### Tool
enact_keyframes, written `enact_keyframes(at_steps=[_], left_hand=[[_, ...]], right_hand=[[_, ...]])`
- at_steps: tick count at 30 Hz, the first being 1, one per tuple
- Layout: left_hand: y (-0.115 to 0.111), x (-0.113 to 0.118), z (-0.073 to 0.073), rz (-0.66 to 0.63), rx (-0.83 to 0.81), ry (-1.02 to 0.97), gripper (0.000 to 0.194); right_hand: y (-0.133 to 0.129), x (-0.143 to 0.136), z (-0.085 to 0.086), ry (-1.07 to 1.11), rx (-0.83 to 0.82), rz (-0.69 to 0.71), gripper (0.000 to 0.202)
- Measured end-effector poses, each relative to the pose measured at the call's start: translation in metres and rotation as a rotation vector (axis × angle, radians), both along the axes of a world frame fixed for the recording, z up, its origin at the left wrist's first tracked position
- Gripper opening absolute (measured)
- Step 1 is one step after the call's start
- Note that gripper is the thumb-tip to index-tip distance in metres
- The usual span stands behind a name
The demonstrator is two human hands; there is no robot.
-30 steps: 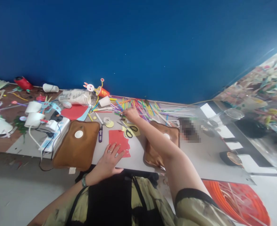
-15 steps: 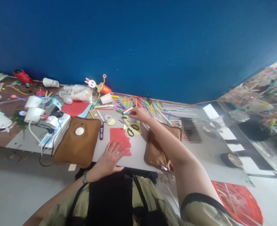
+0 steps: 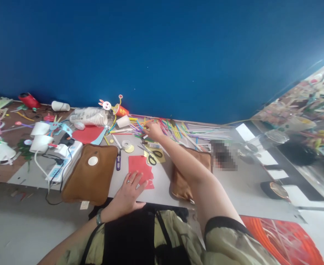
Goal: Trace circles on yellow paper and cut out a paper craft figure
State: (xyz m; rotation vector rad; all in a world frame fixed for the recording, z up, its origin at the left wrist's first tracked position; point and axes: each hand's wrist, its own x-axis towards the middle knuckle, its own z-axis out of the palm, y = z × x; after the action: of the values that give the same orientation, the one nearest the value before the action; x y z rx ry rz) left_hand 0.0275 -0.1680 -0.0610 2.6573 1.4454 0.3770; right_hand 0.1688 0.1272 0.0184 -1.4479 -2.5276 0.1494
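My left hand [image 3: 129, 191] lies flat with fingers spread, its fingertips on a sheet of red paper [image 3: 136, 164] with a ragged right edge. Farther off, my right hand [image 3: 153, 131] reaches into a heap of coloured straws [image 3: 177, 129], its fingers bent together. A small white piece shows just under those fingertips, but I cannot make out what they hold. Black-handled scissors [image 3: 152, 159] lie open on yellow paper [image 3: 160, 157], nearer me than the right hand. Left of the red paper are a purple craft knife [image 3: 118, 161] and a roll of clear tape [image 3: 127, 144].
Brown cushion-like pads lie on the left [image 3: 91, 180] and under my right arm [image 3: 178, 184]. A white power strip [image 3: 65, 162] with cords stands farther left. Stacked paper cups [image 3: 98, 119] and a rabbit-decorated red cup [image 3: 121, 110] are at the back, by the blue wall [image 3: 162, 55].
My right hand has moved slightly left, into the straws; the white, dark-ended pen seen at its fingertips no longer shows clearly. My left hand stays on the red paper. The view has tilted slightly.
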Motion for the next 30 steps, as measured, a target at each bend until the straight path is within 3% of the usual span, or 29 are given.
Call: enact_keyframes(at_steps=[6, 13, 19, 25, 30], left_hand=[[0.002, -0.003, -0.004, -0.021, 0.022, -0.039, 0.079], [0.006, -0.002, -0.028, -0.036, 0.158, -0.077, 0.086], [0.008, 0.0, -0.032, -0.027, 0.181, -0.087, 0.086], [0.006, -0.001, -0.016, -0.014, 0.044, -0.136, 0.085], [0.005, -0.001, -0.004, -0.007, 0.002, -0.153, 0.085]], right_hand=[[0.04, -0.062, -0.002, -0.124, 0.047, -0.041, 0.036], [0.073, -0.104, -0.012, -0.271, 0.052, -0.006, 0.032], [0.077, -0.108, -0.015, -0.292, 0.091, 0.064, 0.037], [0.069, -0.103, -0.017, -0.336, 0.033, 0.042, 0.03], [0.066, -0.087, -0.009, -0.331, 0.028, -0.027, 0.03]])
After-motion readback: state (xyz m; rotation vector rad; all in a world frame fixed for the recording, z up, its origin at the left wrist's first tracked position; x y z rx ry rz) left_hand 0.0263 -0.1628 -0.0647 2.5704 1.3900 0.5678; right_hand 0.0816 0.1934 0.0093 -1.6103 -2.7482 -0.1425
